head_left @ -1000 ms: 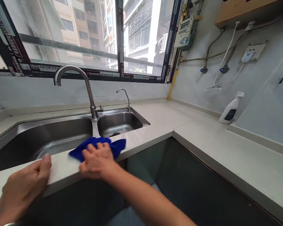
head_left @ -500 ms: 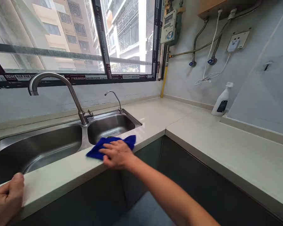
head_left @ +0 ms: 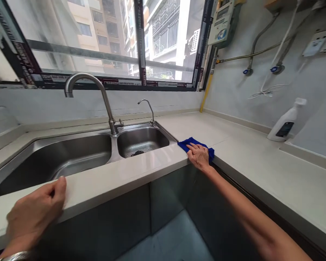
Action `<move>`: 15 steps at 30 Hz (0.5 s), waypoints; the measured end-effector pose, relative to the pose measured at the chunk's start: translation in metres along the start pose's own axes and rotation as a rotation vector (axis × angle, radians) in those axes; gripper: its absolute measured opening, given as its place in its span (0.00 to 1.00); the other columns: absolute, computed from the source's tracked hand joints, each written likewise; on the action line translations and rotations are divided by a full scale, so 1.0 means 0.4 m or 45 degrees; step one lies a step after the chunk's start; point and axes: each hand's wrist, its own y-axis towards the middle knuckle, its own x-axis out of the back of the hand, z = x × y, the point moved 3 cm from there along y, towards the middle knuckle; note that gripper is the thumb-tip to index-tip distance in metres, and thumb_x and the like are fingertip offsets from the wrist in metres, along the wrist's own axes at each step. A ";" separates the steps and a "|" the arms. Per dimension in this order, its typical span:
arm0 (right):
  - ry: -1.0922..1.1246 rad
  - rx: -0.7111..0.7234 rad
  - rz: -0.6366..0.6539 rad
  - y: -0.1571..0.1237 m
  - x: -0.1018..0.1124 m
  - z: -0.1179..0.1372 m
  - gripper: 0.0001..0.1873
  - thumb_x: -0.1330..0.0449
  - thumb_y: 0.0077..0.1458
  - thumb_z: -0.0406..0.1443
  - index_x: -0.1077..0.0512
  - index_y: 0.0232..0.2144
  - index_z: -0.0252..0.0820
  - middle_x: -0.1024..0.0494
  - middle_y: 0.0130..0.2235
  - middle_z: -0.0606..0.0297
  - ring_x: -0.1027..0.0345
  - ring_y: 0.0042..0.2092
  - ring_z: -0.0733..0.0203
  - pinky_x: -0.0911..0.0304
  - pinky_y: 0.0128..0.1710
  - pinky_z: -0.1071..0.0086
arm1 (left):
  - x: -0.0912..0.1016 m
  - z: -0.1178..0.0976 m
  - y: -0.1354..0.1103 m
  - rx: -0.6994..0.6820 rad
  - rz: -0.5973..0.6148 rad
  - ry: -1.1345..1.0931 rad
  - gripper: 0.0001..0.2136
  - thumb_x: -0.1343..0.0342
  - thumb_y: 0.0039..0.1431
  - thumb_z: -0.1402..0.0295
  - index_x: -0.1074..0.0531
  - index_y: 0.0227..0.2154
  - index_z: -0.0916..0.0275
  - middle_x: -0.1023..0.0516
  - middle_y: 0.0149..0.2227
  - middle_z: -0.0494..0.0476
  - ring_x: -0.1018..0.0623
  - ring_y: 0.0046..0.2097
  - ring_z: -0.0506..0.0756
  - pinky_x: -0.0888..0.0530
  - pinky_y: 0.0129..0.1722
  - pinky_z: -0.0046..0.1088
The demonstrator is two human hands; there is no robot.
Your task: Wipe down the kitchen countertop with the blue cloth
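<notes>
A blue cleaning cloth (head_left: 188,142) lies bunched on the pale countertop (head_left: 141,165) at the inner corner, just right of the small sink basin. My right hand (head_left: 199,156) presses down on it, fingers over the fabric, which shows on both sides of the hand. At the lower left, my left hand (head_left: 38,206) rests at the counter's front edge with fingers curled in and thumb up. Nothing shows in that hand. Its wrist wears a metal band (head_left: 15,256).
Behind the front ledge sits a steel double sink (head_left: 114,146) with a large faucet (head_left: 104,96) and a small faucet (head_left: 149,108). A white bottle (head_left: 286,119) stands against the right wall. Dark cabinet fronts (head_left: 105,221) lie below the counter.
My right hand has slid the cloth rightward along the front ledge, from beside the small basin to the counter corner. The view has turned left, so more of my left hand shows.
</notes>
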 end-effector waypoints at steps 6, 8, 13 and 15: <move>-0.102 0.171 0.176 -0.040 0.011 0.248 0.24 0.49 0.62 0.37 0.26 0.57 0.44 0.28 0.63 0.58 0.36 0.57 0.45 0.48 0.56 0.51 | 0.033 -0.027 -0.048 0.000 0.041 -0.082 0.36 0.75 0.58 0.42 0.24 0.46 0.51 0.22 0.46 0.63 0.27 0.44 0.67 0.34 0.40 0.38; -0.080 0.288 0.245 -0.070 0.026 0.357 0.23 0.50 0.62 0.38 0.27 0.56 0.41 0.28 0.63 0.54 0.35 0.55 0.44 0.47 0.54 0.51 | 0.028 -0.022 -0.046 0.009 0.053 -0.088 0.36 0.74 0.58 0.42 0.24 0.48 0.51 0.22 0.48 0.63 0.28 0.44 0.67 0.35 0.40 0.38; 0.144 0.576 0.327 -0.138 0.041 0.623 0.23 0.47 0.60 0.43 0.28 0.52 0.36 0.28 0.60 0.47 0.34 0.53 0.40 0.42 0.51 0.46 | 0.034 -0.028 -0.042 0.007 0.069 -0.087 0.34 0.71 0.58 0.43 0.24 0.49 0.51 0.21 0.48 0.61 0.27 0.43 0.66 0.34 0.39 0.36; 0.244 0.687 0.422 -0.135 0.037 0.694 0.23 0.46 0.60 0.44 0.27 0.51 0.37 0.26 0.58 0.48 0.34 0.53 0.38 0.40 0.51 0.45 | 0.043 -0.033 -0.042 0.028 0.050 -0.070 0.35 0.71 0.57 0.44 0.23 0.49 0.51 0.20 0.47 0.62 0.26 0.42 0.67 0.33 0.37 0.37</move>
